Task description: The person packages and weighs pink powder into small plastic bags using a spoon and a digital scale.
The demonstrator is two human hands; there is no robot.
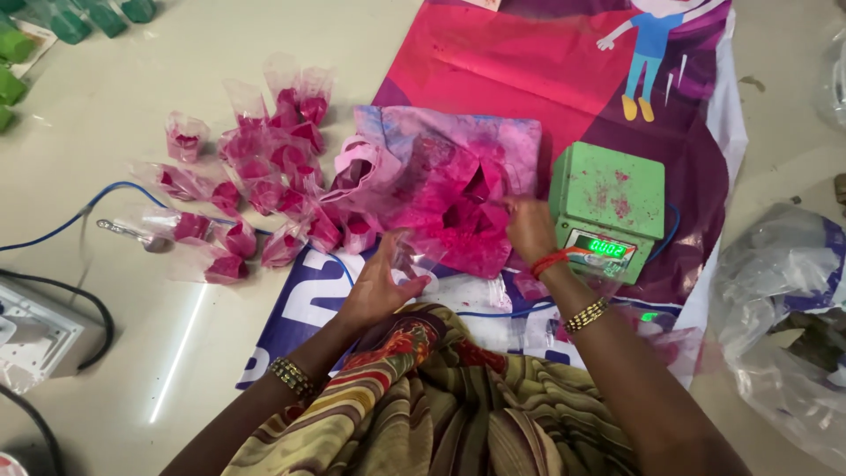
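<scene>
My left hand (381,284) holds a small clear plastic pouch (412,253) by its edge, just in front of a large open bag of pink powder (458,189). At that bag's near right edge my right hand (530,227) reaches into the powder with bunched, blurred fingers; whether they hold powder I cannot tell. Right of this hand stands a green digital scale (608,196), its platform dusted pink and bare. Both wrists wear bangles.
Several small filled pouches of pink powder (264,167) lie in a heap to the left on the pale floor. A metal spoon (132,233), a blue cable (53,231) and a white switch box (35,339) lie further left. Crumpled plastic bags (784,300) sit at right; green packets (53,22) at top left.
</scene>
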